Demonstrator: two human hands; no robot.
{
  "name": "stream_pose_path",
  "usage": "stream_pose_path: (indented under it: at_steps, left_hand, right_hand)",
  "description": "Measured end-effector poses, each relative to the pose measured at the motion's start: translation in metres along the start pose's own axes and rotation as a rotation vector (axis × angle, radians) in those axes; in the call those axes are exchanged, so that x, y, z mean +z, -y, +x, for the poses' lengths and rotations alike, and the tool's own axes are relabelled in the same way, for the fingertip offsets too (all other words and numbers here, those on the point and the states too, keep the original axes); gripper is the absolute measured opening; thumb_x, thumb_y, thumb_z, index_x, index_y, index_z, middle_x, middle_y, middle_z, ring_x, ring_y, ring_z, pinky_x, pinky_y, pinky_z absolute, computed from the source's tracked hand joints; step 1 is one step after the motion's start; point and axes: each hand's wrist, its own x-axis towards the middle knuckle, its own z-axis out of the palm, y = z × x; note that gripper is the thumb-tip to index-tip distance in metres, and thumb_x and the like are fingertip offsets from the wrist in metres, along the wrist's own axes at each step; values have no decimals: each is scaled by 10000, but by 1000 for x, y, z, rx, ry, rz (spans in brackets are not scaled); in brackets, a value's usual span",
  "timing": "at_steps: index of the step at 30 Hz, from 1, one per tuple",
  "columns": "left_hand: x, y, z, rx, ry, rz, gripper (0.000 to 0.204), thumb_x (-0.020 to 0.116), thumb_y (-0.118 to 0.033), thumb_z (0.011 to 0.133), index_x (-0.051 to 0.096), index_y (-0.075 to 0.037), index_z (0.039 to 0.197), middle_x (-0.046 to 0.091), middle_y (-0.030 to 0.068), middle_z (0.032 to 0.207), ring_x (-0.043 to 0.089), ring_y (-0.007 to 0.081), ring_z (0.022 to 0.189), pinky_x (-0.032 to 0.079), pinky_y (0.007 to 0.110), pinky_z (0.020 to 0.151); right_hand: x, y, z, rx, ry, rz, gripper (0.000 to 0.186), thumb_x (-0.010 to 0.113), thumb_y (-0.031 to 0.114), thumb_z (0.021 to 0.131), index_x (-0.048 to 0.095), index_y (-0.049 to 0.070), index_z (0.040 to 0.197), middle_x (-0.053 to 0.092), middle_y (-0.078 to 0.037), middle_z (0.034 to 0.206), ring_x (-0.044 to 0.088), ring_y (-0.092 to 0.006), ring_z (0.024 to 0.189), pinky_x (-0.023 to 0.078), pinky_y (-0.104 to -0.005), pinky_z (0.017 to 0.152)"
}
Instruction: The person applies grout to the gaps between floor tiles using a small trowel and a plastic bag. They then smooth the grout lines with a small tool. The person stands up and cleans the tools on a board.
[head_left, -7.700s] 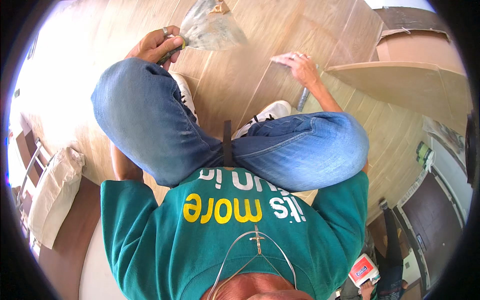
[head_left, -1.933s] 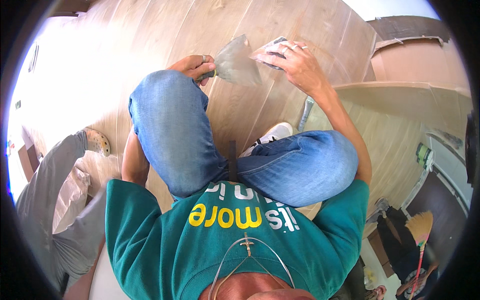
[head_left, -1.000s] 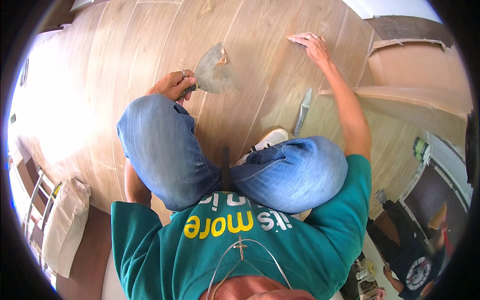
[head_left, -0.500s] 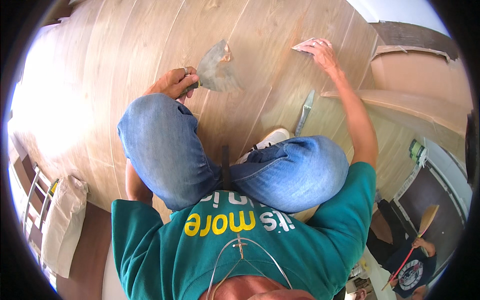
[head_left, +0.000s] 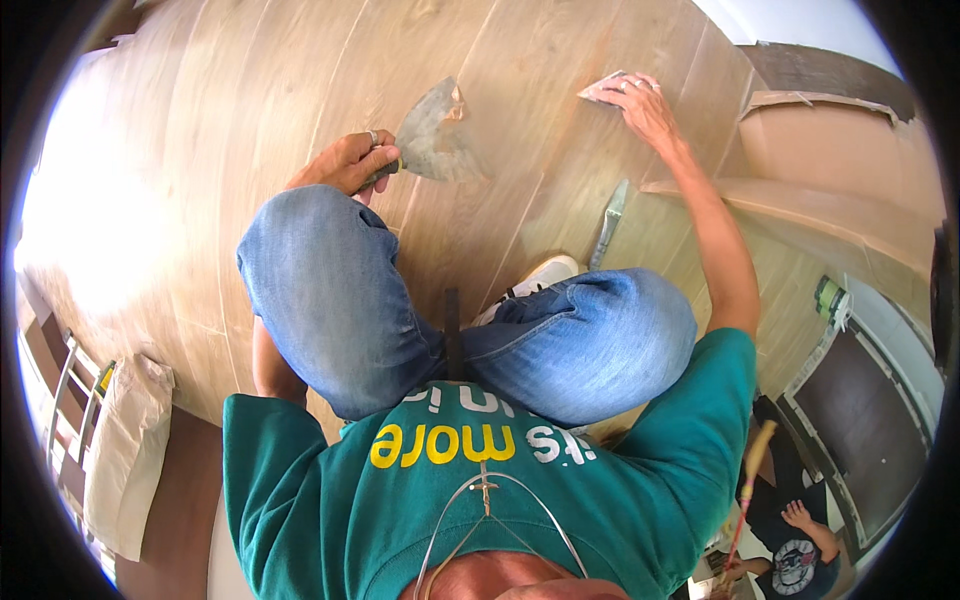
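Observation:
My left hand (head_left: 352,162) is closed round the handle of a wide putty knife (head_left: 432,140), held by my left knee. Its grey blade is smeared and carries a brown lump of filler near the upper corner. Farther out to the right, my right hand (head_left: 640,105) presses a flat, pale pinkish piece (head_left: 602,88) with a pointed corner onto the wood-plank floor (head_left: 545,90). Whether that piece is sandpaper or a small spreader I cannot tell, as fingers cover much of it. A slim grey tool with a tapered tip (head_left: 608,225) lies on the planks by my shoe.
Brown cardboard (head_left: 815,150) stands at the right, one edge reaching toward my forearm. A pale sack (head_left: 128,450) and a ladder (head_left: 78,400) are at the lower left. Lower right, another person (head_left: 800,530) holds a broom (head_left: 752,470) near a dark panel (head_left: 860,430).
My right hand has slid slightly left with the flat piece. The left hand and putty knife have barely moved. The other person has shifted, and the broom has moved left.

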Motion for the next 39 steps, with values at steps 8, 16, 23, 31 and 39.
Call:
stream_pose_path:
  at_steps: [8,16,23,31,39]
  left_hand:
    - [0,-4,3,22,15,-14,340,501,-359,1105,635,-55,1034,576,10,727,548,107,645,474,275,596]
    - [0,0,2,-19,2,-4,342,501,-369,1105,625,-62,1019,579,7,759,552,101,680,475,280,601]
    - [2,0,-13,-47,-71,-70,377,551,-443,1069,682,-93,1119,569,-12,760,513,91,671,436,274,609]
    - [5,22,2,-20,50,-210,440,611,-473,1033,698,-97,1244,599,-23,791,514,76,680,431,250,623]
    - [16,0,-23,24,79,-276,403,548,-492,1055,651,-110,1130,576,-27,741,517,74,652,418,241,601]
  right_hand:
    - [28,-2,-21,-29,-18,40,558,470,-33,929,710,317,1291,713,6,1220,626,-228,1196,376,-458,1151]
    - [7,11,26,365,-112,200,406,537,84,969,696,204,1322,707,-165,1201,687,-382,1000,564,-469,865]
    - [43,44,15,354,-109,67,426,525,39,957,697,188,1317,710,-201,1153,698,-379,989,562,-481,855]
    - [-14,110,-29,368,-96,865,337,583,70,985,698,104,1300,721,-138,1196,686,-340,1072,537,-393,942]
    - [-67,216,-13,-108,-650,666,437,610,-68,891,738,148,1248,686,-76,1252,640,-277,1172,500,-387,1006]
